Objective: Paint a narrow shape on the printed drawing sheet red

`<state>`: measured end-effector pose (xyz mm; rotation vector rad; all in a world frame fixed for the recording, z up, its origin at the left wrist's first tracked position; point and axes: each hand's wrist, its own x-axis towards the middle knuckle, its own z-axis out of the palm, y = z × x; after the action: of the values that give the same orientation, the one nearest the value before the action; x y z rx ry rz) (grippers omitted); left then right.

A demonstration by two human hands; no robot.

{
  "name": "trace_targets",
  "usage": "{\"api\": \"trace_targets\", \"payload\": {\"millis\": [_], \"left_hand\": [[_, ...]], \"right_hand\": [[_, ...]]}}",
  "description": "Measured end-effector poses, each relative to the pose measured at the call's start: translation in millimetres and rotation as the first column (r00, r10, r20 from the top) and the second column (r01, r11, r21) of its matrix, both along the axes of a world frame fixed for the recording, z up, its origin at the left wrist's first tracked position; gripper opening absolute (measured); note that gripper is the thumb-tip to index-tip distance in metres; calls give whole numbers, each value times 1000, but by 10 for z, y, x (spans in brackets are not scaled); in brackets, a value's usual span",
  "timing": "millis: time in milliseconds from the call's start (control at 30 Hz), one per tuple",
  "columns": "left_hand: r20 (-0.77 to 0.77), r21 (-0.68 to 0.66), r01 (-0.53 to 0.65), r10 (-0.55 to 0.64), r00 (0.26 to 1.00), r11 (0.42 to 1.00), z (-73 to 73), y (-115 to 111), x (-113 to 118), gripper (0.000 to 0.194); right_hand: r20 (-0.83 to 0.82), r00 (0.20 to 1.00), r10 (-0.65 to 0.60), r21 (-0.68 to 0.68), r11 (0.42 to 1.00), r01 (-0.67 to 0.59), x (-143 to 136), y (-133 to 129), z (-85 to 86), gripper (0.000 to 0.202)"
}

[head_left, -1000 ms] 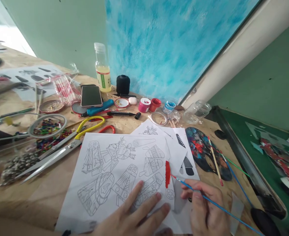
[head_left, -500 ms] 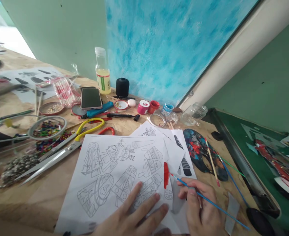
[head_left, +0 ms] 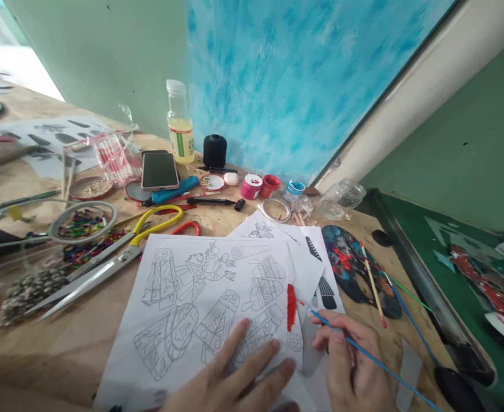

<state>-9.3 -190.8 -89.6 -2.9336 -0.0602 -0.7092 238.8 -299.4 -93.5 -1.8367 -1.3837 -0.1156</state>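
Observation:
My left hand (head_left: 238,372) lies with fingers spread on a sheet of paper (head_left: 123,349) printed with black line drawings. Between the fingers of my right hand (head_left: 352,355) is a thin blue paintbrush (head_left: 376,361). Its tip is at the right edge of a red painted strip (head_left: 292,308), close to the sheet's right side. More printed sheets (head_left: 309,269) with black shapes lie partly under the top one. Right of them rests a dark paint palette (head_left: 344,257) smeared with red and blue, other brushes lying across it.
Yellow-handled scissors (head_left: 106,266) lie left of the paper, beside metallic beads (head_left: 35,297). Behind stand open paint pots (head_left: 270,186), a glass jar (head_left: 341,200), a phone (head_left: 160,170) and a bottle of yellow liquid (head_left: 180,131). A metal-edged green surface (head_left: 423,263) borders the right.
The view has shifted very slightly. My right hand and the paintbrush stay almost in place by the red strip, and my left hand still lies on the paper.

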Motion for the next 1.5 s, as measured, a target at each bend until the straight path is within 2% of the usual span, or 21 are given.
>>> {"api": "trace_targets", "payload": {"millis": [67,200,300,400,533,667,833,1167,1333,1500], "left_hand": [[-5,7,-4,4,1000,1000,-1,-10,-5,41],[0,7,-21,21,1000,1000,-2,-7,-6,42],[18,-9,-12,12,1000,1000,8,8,-2,43],[15,-11,-7,7,1000,1000,25,15,1,43],[7,-4,-7,7,1000,1000,24,6,-2,42],[-9,16,-16,16,1000,1000,-17,-5,-22,41],[-51,54,-30,33,998,998,-26,-1,-37,39],[-65,72,-15,20,998,997,-82,12,-52,41],[-14,124,24,-22,1000,992,-123,52,-20,39],[-9,110,-1,2,1000,994,-140,56,16,42]], "right_hand": [[0,1000,14,7,1000,-14,-23,12,9,19],[-60,998,-35,11,999,36,-41,2,-1,22],[-58,998,-7,5,1000,8,-38,-18,-29,25],[-107,991,-77,-25,997,75,-47,-27,-49,31],[-102,993,-51,-5,999,51,-81,-19,-44,29],[-183,974,-131,-24,991,129,-154,-4,-20,32],[-209,966,-152,-25,988,150,-215,6,-9,33],[-192,972,-135,-48,991,128,-163,-14,-31,37],[-199,972,-122,-20,992,121,-166,3,-34,37],[-187,975,-118,-24,993,116,-158,3,-42,35]]}}
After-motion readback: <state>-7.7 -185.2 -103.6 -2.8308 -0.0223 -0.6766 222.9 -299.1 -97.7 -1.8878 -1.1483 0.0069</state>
